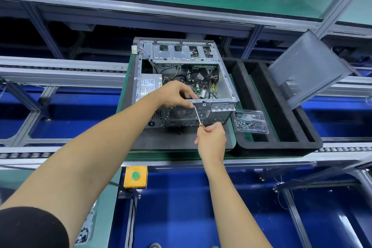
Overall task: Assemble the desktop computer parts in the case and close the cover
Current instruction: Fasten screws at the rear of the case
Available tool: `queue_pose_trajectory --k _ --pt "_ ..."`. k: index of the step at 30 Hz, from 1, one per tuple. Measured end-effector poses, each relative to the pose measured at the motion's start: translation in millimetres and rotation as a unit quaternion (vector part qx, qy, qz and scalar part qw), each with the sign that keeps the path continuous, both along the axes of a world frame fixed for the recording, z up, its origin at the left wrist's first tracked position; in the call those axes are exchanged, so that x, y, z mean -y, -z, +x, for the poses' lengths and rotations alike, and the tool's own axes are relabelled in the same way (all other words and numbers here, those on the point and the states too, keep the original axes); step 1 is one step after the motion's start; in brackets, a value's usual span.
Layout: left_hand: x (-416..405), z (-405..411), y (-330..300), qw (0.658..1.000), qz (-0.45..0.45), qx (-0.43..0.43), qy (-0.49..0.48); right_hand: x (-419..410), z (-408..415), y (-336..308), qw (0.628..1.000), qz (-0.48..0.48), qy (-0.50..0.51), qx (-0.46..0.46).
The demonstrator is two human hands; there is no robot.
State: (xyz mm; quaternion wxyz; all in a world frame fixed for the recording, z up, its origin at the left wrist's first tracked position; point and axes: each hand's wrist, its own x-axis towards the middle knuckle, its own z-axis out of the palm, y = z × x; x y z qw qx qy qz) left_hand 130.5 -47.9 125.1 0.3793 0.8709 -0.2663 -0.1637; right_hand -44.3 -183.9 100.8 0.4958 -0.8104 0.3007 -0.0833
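Your open steel case (181,78) lies on grey foam pad on bench, perforated rear panel facing you. Your left hand (177,94) pinches rear top edge. Your right hand (211,139) grips orange-handled screwdriver (198,116), thin shaft angled up to left fingertips. Mesh-vented cover (308,68) leans tilted, well right.

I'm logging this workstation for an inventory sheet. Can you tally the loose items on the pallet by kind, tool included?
Computer case, open: 1
Side cover, off and leaning at the right: 1
Screwdriver, held in the right hand: 1
Clear plastic screw tray: 1
Black foam tray: 1
Total: 5
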Motion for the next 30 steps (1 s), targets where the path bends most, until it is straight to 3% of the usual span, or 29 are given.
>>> queue_pose_trajectory --k 5,8,10,12,14,16,17,19,20,21,22,23,25,28,30 --pt "0 0 0 1.000 0.002 0.003 0.000 -10 -1 1 0.970 -0.244 -0.011 -0.022" --pt "0 1 1 1.000 0.007 0.008 -0.008 -11 1 2 0.949 -0.314 -0.029 -0.027" --pt "1 0 1 1.000 0.011 0.012 -0.009 -11 3 4 0.955 -0.296 -0.022 -0.022" --pt "1 0 1 1.000 0.016 0.016 -0.009 -17 4 5 0.981 -0.193 0.009 -0.006" --pt "1 0 2 1.000 0.018 0.019 -0.009 -24 6 5 0.999 -0.011 0.047 0.007" --pt "1 0 2 0.999 0.021 0.023 -0.008 -22 10 1 0.972 0.219 0.079 -0.001" --pt "1 0 2 0.999 0.022 0.026 -0.007 -19 13 -1 0.931 0.354 0.091 -0.019" --pt "0 1 3 0.999 0.021 0.030 -0.007 -9 14 -6 0.791 0.601 0.095 -0.056" --pt "0 1 3 0.999 0.021 0.032 -0.007 -5 13 -6 0.728 0.676 0.096 -0.062" --pt "1 1 3 0.999 0.022 0.033 -0.007 -3 12 -6 0.691 0.714 0.091 -0.064" --pt "1 1 2 0.999 0.021 0.032 -0.006 -2 10 -5 0.686 0.720 0.087 -0.062" --pt "1 1 2 0.999 0.020 0.029 -0.005 -4 9 -5 0.707 0.700 0.082 -0.060" --pt "0 0 1 0.999 0.018 0.027 -0.006 -10 9 -8 0.794 0.599 0.073 -0.076" --pt "0 0 1 0.999 0.020 0.028 -0.009 -23 12 -10 0.909 0.399 0.076 -0.092" --pt "1 0 2 0.999 0.020 0.025 -0.008 -29 13 -10 0.972 0.213 0.061 -0.072"
